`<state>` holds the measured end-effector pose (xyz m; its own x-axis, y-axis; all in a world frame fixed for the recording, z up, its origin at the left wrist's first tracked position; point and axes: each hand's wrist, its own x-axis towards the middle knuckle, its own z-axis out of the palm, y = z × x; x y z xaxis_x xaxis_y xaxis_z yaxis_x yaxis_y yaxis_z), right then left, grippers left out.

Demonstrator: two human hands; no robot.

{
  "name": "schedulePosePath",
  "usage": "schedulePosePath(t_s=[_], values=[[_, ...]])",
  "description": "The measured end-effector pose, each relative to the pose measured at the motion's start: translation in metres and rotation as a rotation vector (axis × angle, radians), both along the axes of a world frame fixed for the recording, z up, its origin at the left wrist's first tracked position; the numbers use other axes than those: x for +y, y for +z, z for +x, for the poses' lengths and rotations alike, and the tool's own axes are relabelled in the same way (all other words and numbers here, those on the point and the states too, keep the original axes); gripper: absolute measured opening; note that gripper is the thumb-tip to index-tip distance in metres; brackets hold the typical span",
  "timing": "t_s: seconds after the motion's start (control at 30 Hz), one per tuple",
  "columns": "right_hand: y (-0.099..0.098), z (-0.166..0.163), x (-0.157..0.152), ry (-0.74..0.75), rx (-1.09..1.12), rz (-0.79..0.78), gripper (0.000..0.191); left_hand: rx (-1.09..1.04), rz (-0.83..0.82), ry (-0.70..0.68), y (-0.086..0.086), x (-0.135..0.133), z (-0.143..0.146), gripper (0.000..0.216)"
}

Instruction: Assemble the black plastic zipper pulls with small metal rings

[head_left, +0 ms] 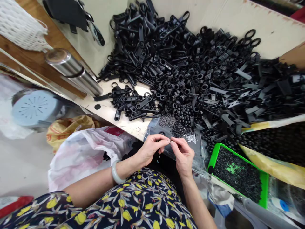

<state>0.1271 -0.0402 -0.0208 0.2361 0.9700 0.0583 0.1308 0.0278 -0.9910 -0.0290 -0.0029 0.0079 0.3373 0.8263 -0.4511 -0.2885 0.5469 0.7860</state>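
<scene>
My left hand and my right hand meet fingertip to fingertip just above the table's front edge. Both are closed in a pinch around something tiny and dark, mostly hidden by the fingers, so its kind cannot be made out. Right behind the hands, a dark sheet carries small grey parts, tiny black parts and short silvery pins. Round black beads are heaped just beyond. A black ring-shaped piece lies by my left fingers, partly covered.
Black plastic levers, ribbed rings and flat strips form a large pile. A smaller lever group lies left. Nearby are a steel flask, a green tray of black bits and a white bag.
</scene>
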Motion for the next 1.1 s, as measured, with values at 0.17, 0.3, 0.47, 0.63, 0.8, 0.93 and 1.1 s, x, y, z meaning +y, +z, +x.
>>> schedulePosePath(t_s=[0.17,0.3,0.47,0.63,0.8,0.93,1.1], values=[[-0.002,-0.001,-0.001,-0.025,0.048,-0.027,0.018,0.029,0.015,0.002,0.001,-0.001,0.001,0.021],[-0.003,-0.001,-0.001,0.001,0.036,0.026,0.010,0.011,0.001,0.010,-0.001,-0.001,0.000,0.023],[-0.006,-0.001,-0.004,0.023,0.019,0.010,0.015,0.019,-0.013,0.027,-0.001,-0.002,-0.001,0.025],[-0.006,-0.002,-0.005,0.036,0.011,0.016,0.015,0.029,-0.006,0.035,-0.001,-0.003,-0.002,0.024],[-0.007,-0.002,-0.005,0.030,-0.009,0.023,0.015,0.050,0.003,0.042,-0.003,-0.003,-0.002,0.022],[-0.010,-0.004,-0.004,0.004,-0.024,0.029,0.015,0.026,-0.004,0.049,-0.007,-0.005,-0.002,0.023],[-0.014,-0.005,-0.004,-0.010,0.025,-0.014,0.017,0.010,-0.015,0.045,-0.010,-0.006,-0.001,0.023]])
